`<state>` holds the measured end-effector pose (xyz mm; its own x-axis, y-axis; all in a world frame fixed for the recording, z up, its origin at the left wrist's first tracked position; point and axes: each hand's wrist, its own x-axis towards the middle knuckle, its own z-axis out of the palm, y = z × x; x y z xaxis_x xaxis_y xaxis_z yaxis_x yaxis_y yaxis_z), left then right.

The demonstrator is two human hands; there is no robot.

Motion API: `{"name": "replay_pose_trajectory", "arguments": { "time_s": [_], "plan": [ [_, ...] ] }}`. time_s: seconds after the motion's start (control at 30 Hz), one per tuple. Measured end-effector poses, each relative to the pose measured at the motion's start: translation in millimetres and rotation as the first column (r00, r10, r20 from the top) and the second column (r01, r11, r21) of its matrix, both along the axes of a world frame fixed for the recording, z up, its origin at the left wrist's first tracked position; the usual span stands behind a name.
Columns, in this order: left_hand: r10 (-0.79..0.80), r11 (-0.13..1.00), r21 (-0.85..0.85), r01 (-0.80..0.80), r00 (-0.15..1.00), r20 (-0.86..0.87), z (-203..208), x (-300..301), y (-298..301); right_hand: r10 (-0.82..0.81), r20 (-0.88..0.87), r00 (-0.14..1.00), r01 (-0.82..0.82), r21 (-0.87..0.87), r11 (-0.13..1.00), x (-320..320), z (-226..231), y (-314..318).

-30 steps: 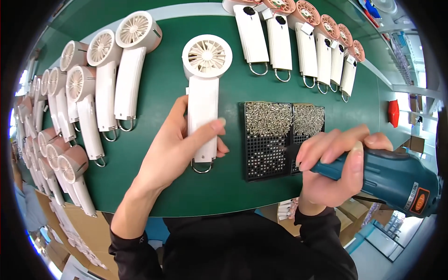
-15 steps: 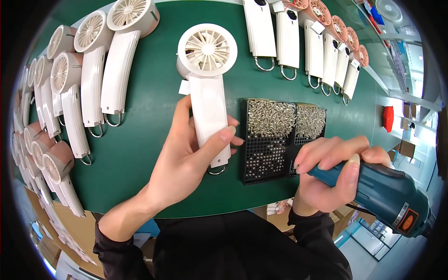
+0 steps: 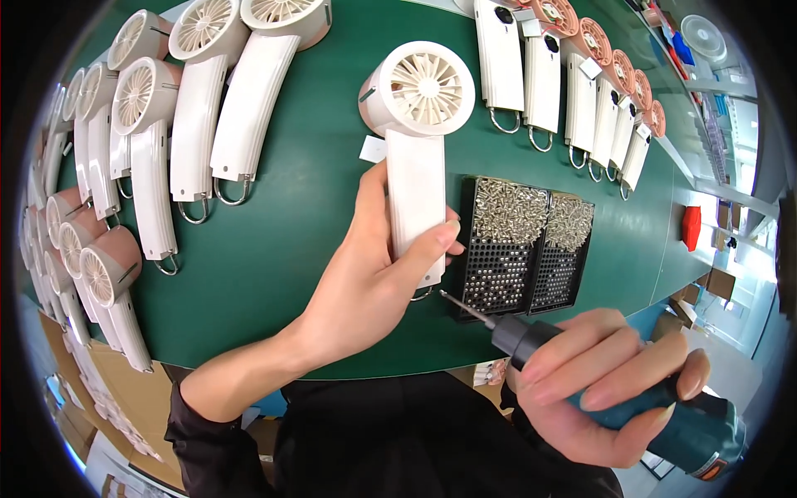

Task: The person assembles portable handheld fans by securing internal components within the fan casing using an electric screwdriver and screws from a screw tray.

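Observation:
My left hand [image 3: 357,257] grips the white handle of a handheld fan [image 3: 417,195], its round grille pointing up and away from me. A small white tag sticks out beside the neck, and a metal loop at the handle's foot is partly hidden by my hand. My right hand [image 3: 598,378] is wrapped round a dark teal electric screwdriver [image 3: 689,432]. Its thin bit points up and left, with the tip close to the handle's lower end; I cannot tell whether they touch. Just right of the fan lies a black screw tray [image 3: 529,249], with loose and slotted silver screws in two sections.
Several white fans [image 3: 149,191] with pinkish backs lie in rows on the left of the green table [image 3: 307,166]. Opened fan handles [image 3: 541,87] with pink heads and wires line the far right. A red object [image 3: 691,228] stands near the right edge.
The screwdriver has swung left and down from over the screw tray, so its bit now shows near the fan's foot. In the picture, fan, tray and rows sit further right.

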<state>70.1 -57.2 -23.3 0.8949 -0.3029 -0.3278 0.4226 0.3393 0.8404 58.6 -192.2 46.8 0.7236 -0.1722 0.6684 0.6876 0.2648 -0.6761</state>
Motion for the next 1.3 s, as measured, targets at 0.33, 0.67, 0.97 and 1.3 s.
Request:
{"name": "replay_pose_trajectory", "arguments": {
  "time_s": [0.33, 0.67, 0.97, 1.3],
  "plan": [
    [-0.014, 1.0, -0.026, 0.014, 1.0, -0.019, 2.1, -0.1, 1.4, 0.039, -0.098, 0.994, -0.052, -0.137, 0.989, 4.3, -10.3, 4.9],
    [0.022, 1.0, -0.016, -0.022, 1.0, 0.007, -4.6, -1.4, -0.4, 0.015, -0.025, 1.0, -0.019, -0.187, 0.982, 1.1, -17.8, 16.5],
    [-0.012, 1.0, -0.003, 0.012, 1.0, -0.01, 2.3, 0.5, 2.0, 0.152, -0.023, 0.988, -0.154, -0.16, 0.975, 7.0, -20.3, 11.7],
    [0.089, 0.995, 0.048, -0.088, 0.996, -0.023, 2.4, -4.2, 10.4, -0.012, 0.181, 0.983, 0.013, -0.005, 1.0, -6.9, -4.8, -15.8]
  ]
}}
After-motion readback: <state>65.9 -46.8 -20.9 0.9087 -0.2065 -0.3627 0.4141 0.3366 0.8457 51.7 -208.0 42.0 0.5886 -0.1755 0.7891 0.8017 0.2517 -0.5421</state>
